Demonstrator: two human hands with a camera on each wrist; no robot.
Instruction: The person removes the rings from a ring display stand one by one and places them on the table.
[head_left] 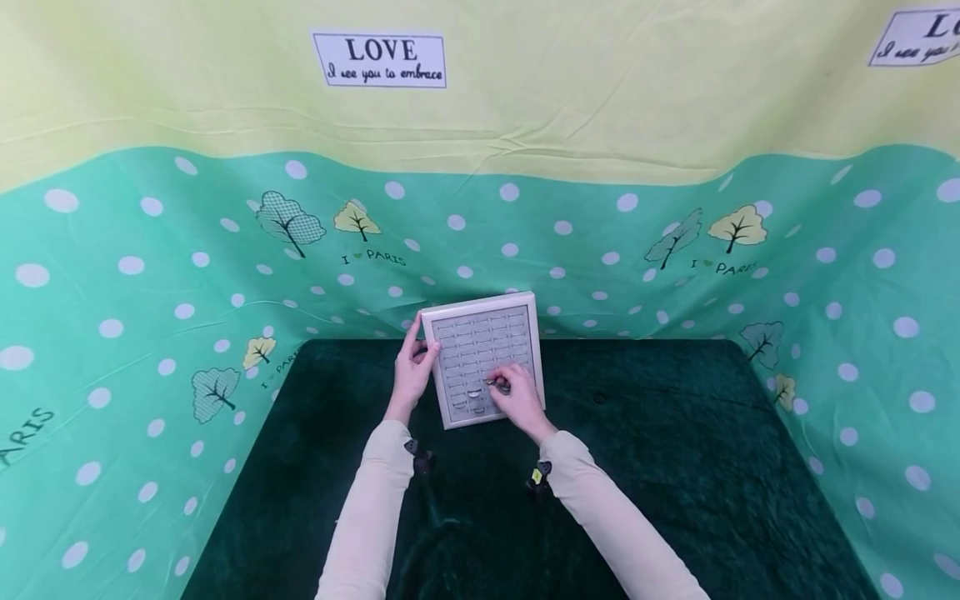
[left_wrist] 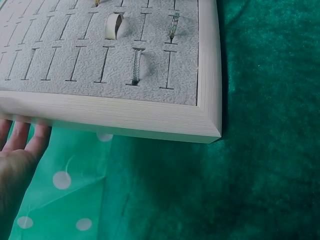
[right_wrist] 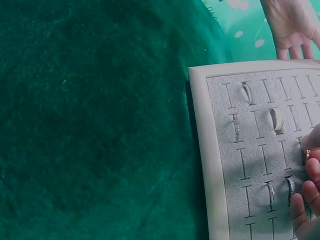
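Note:
A ring display tray (head_left: 536, 342) with a pale frame and grey slotted pad leans upright. My left hand (head_left: 410, 379) grips its left edge; in the left wrist view several fingers (left_wrist: 36, 142) go behind the frame. At the lower part of the pad, my right hand (head_left: 519, 402) pinches a gold-coloured ring (right_wrist: 307, 154) at a slot, partly hidden by the fingertips. Seated in nearby slots are a wide silver band (left_wrist: 113, 26), a thin studded ring (left_wrist: 136, 67) and a patterned ring (left_wrist: 174, 27). Two more silver rings, including one ridged ring (right_wrist: 291, 190), sit close to the right fingers.
A dark green velvety cloth (head_left: 675, 467) covers the table under the tray. Behind and at both sides hangs a green and yellow printed curtain (head_left: 570, 258), close to the tray's upper edge. Wrist cameras (head_left: 538, 477) are strapped at the cuffs.

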